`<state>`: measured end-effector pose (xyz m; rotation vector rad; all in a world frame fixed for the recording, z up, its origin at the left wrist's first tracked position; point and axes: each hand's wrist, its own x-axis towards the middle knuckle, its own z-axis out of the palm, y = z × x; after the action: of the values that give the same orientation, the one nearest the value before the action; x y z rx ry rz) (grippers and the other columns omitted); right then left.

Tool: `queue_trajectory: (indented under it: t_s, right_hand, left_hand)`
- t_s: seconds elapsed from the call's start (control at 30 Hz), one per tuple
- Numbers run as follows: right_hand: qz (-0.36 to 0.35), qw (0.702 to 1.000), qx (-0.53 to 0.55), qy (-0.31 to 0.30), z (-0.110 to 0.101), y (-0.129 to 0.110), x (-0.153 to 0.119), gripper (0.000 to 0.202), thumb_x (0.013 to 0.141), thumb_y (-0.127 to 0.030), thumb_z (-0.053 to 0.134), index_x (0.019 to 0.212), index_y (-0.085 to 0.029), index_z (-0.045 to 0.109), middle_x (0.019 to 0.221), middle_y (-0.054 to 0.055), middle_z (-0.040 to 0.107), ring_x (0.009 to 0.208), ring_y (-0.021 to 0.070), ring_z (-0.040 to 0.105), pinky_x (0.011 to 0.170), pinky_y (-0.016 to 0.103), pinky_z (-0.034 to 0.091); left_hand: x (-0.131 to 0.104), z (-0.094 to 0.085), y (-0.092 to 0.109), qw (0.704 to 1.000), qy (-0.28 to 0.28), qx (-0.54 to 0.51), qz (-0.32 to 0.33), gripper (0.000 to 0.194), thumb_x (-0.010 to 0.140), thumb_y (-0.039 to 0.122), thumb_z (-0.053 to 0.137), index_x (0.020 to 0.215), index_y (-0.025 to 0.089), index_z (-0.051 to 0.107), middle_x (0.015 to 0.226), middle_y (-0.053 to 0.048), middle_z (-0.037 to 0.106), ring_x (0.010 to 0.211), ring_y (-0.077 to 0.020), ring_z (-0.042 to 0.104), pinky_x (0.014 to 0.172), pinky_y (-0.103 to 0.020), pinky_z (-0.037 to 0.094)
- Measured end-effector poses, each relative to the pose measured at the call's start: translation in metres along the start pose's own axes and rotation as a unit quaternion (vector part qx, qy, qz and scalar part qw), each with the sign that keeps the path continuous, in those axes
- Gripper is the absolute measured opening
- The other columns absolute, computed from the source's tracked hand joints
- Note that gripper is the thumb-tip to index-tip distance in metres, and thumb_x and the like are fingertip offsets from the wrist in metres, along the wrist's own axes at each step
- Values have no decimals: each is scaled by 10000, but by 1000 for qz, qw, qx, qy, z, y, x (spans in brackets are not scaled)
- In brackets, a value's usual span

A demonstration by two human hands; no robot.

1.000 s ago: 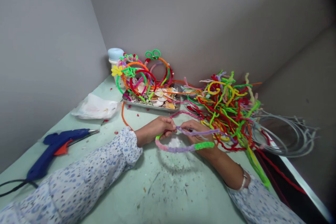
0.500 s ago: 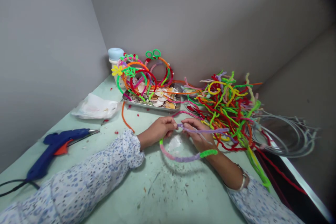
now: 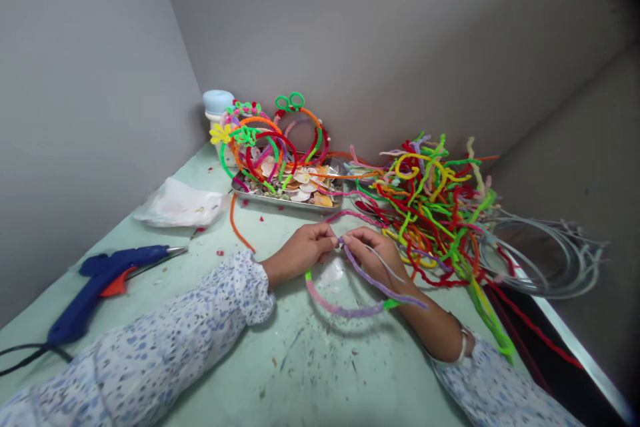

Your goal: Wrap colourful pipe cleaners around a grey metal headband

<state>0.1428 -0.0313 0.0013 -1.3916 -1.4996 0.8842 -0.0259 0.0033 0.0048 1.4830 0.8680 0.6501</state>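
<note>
My left hand (image 3: 309, 249) is closed in a pinch on the end of a curved headband (image 3: 345, 311), a hoop wrapped in green, pink and purple pipe cleaner. Fingertips of my right hand (image 3: 373, 255) pinch a purple pipe cleaner (image 3: 376, 285) where it wraps the headband near my left thumb. The loose tail of that pipe cleaner slants down to the right, across my right wrist. A thin bare grey-white length (image 3: 384, 260) sticks out over the back of my right hand. My fingers partly hide the wrapped spot.
A metal tray (image 3: 290, 205) of shells stands behind, with finished headbands (image 3: 273, 140) propped on it. Right lies a tangled pile of pipe cleaners (image 3: 435, 213) beside coiled hoops (image 3: 550, 260). Left are a blue glue gun (image 3: 95, 287), a plastic bag (image 3: 180, 203) and a lidded bottle (image 3: 219, 103).
The purple pipe cleaner's tail has swung from pointing right to hanging down across my right wrist. My right hand has shifted slightly left, its fingertips closer to my left hand's.
</note>
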Motion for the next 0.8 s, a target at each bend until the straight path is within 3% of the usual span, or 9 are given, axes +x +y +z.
queue_trajectory:
  t_s: [0.43,0.8]
  right_hand:
    - [-85,993,-53,-55,-9,3,2,175,807,-313,586,853,-163,665,724,25,670,644,138,603,572,224,464]
    - [-208,959,-190,-14,-13,10,1,124,838,-273,570,850,-197,667,733,12,681,655,138,620,626,229,457]
  left_hand:
    - [1,0,4,999,-3,-33,-25,195,767,320,525,665,155,500,455,53,424,394,-55,323,408,-197,226]
    - [0,0,3,999,-15,-30,-38,189,776,304,518,662,154,498,459,55,427,396,-49,327,411,-187,235]
